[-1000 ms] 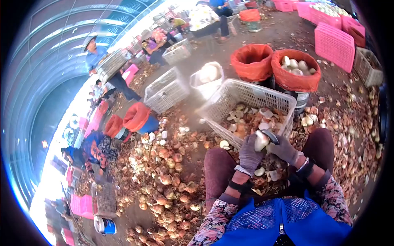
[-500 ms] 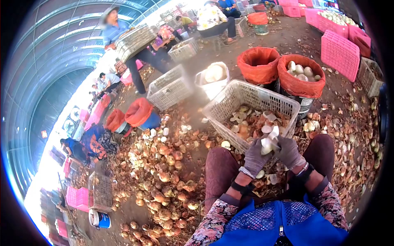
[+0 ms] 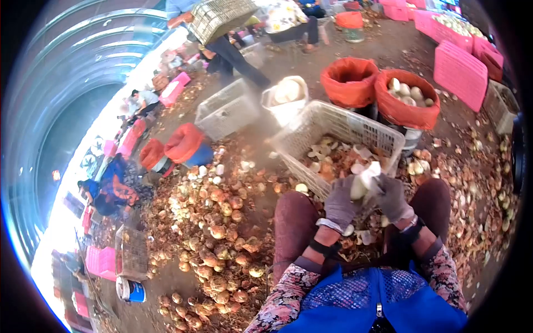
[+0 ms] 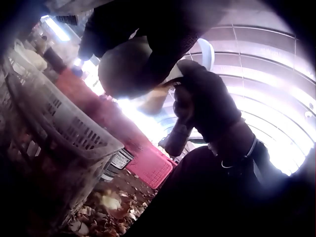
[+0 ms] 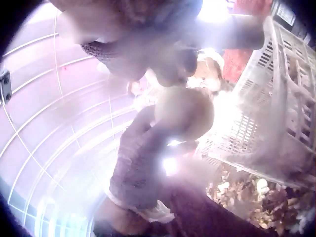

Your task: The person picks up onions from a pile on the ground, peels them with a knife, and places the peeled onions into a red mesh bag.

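Note:
My gloved left hand [image 3: 340, 202] holds a peeled white onion [image 3: 360, 190] between my knees, over the near side of a grey-white plastic crate [image 3: 316, 180]. In the right wrist view the onion [image 5: 186, 113] shows round and pale, with the left fingers beneath and beside it. My gloved right hand [image 3: 394, 198] is curled at the onion's right side, around a knife that is mostly hidden now. A loose white onion layer [image 3: 372, 171] stands up between the hands. In the left wrist view the right hand [image 4: 207, 106] is close to the onion [image 4: 126, 66].
Onion skins [image 3: 338, 161] lie in the crate. Behind it stand two red-lined buckets, one bare inside [image 3: 350, 83], one with peeled onions [image 3: 408, 97]. Unpeeled onions [image 3: 222, 255] are heaped at left. A person carries a crate [image 3: 219, 19] at the back left.
The knife's dark blade, visible over the onion one second ago, is now out of sight. A white layer has lifted from the onion. The person carrying a crate has moved right.

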`<state>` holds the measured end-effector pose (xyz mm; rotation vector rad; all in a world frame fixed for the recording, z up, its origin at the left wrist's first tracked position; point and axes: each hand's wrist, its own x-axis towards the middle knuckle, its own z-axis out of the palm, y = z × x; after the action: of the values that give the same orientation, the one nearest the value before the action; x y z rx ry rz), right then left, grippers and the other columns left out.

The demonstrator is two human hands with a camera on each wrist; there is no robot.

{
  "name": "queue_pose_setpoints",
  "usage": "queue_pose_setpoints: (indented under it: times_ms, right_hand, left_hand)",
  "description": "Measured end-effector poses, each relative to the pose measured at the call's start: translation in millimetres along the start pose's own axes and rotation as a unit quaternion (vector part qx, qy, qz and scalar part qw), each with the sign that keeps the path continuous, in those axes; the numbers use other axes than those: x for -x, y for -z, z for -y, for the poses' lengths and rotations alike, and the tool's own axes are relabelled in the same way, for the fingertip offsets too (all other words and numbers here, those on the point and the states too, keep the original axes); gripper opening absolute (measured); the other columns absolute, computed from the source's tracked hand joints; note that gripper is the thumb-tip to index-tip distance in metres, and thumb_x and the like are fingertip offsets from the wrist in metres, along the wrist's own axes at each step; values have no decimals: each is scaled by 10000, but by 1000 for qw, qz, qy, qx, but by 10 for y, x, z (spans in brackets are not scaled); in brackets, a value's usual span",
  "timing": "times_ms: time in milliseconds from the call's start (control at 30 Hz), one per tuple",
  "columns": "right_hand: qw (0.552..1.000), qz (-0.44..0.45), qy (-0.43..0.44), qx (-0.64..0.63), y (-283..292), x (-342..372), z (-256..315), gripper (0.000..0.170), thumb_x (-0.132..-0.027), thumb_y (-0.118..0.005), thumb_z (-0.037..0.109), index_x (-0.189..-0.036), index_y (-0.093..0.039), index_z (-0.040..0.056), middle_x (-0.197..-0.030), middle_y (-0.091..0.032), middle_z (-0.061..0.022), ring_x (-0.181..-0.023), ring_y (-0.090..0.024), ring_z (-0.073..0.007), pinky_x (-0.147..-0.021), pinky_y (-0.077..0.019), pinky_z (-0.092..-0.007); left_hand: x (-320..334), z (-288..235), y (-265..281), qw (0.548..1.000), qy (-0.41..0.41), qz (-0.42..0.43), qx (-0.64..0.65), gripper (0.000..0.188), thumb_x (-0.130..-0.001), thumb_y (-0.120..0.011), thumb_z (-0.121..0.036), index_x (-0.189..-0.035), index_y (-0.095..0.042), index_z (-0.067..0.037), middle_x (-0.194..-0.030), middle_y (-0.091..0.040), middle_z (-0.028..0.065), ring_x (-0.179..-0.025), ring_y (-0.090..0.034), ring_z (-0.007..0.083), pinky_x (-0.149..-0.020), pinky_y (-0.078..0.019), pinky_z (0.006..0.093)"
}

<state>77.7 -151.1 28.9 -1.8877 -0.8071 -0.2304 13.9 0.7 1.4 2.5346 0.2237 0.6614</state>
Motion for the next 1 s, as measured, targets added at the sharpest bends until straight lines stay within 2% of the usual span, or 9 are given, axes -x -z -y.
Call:
queue_pose_setpoints:
  times_ms: [100,200,300,333,700,800,833,967,1000]
  right_hand:
    - [996,27,10,79,-55,23,-63,212,-912,-602,216,-871,-609,8,-640,-601,-185,-595,-593,-389,-528,-446,-436]
    - [944,-36,-236,-227,57,-114,-56,235,-936,-571,175,-763,-588,18,-552,-499,-81,-481,-536,-132,-472,-421,-338]
    - [879,-131,-226,-399,198,-252,-196,245,-934,-606,325,-881,-600,86,-547,-515,20,-398,-462,-96,-374,-345,-251]
    - [870,-118,-219,-427,308,-276,-206,248,-932,-602,341,-904,-599,94,-555,-494,37,-427,-457,-87,-391,-343,-244]
    - [653,-224,-346,-635,572,-596,-515,190,-953,-548,303,-909,-532,120,-540,-425,74,-403,-369,-73,-375,-302,-218]
    - [789,-85,-307,-525,410,-561,-560,297,-942,-578,401,-902,-582,106,-668,-540,26,-475,-472,-55,-392,-369,-217]
    - [912,-7,-244,-329,353,-558,-598,280,-952,-568,336,-1047,-574,73,-828,-606,-24,-643,-564,-131,-524,-456,-280]
    - [983,36,26,-178,-125,-421,-585,315,-962,-556,340,-1128,-578,73,-948,-668,-52,-752,-644,-189,-625,-548,-322]
    - [963,103,-65,-239,-26,-359,-364,336,-961,-552,374,-1119,-579,79,-885,-662,-44,-672,-627,-161,-553,-531,-291]
  left_hand:
    - [18,-66,55,997,27,27,72,526,-711,-806,-261,-1144,-585,-62,-1053,-605,152,-937,-606,352,-808,-513,430]
    - [-46,-17,67,995,-31,-21,90,450,-733,-799,-286,-1083,-633,-58,-923,-653,139,-846,-642,321,-766,-518,410]
    - [-13,-50,141,949,50,-26,310,483,-769,-809,-228,-1174,-610,-53,-1077,-668,79,-947,-657,177,-760,-567,310]
    - [-4,-62,123,857,88,-28,506,487,-791,-784,-164,-1216,-578,-42,-1112,-650,84,-956,-653,191,-782,-582,300]
    - [9,-116,179,594,188,45,781,814,-819,-727,-467,-1389,-370,-8,-1277,-535,170,-1142,-587,321,-997,-522,464]
    - [18,-158,166,571,208,41,793,880,-802,-683,-594,-1408,-349,-51,-1320,-509,157,-1230,-516,324,-1079,-434,494]
    - [5,-101,108,558,209,40,802,857,-815,-669,-595,-1405,-355,-58,-1325,-504,147,-1255,-492,323,-1093,-412,499]
    - [13,-118,102,671,181,-2,719,793,-863,-616,-588,-1404,-361,-68,-1351,-482,126,-1296,-437,297,-1094,-368,505]
    - [10,-14,57,684,172,18,708,758,-881,-617,-528,-1410,-355,-53,-1324,-498,133,-1177,-527,273,-1006,-443,454]
